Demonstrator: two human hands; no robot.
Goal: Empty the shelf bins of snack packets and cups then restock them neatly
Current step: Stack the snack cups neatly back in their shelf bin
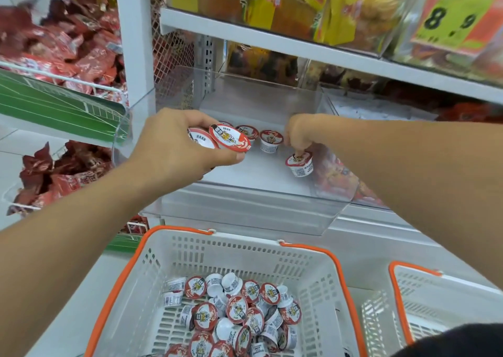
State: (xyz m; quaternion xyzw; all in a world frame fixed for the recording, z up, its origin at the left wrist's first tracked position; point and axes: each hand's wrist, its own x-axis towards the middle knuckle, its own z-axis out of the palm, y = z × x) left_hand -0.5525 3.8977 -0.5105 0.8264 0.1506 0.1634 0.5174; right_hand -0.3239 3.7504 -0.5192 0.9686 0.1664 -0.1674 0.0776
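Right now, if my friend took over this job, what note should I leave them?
Left hand: grips a few cups, lids facing up, over the bin's left side.
Right hand: fingertips pinch one cup at the bin's right, slightly tilted.
In the bin: a short row of cups stands upright at the back; most of the floor is bare.
Basket below: a loose pile of cups waits.
Done: bin emptied, restocking begun.
Left: set down the cups in both grips, then move the basket's pile into neat rows.
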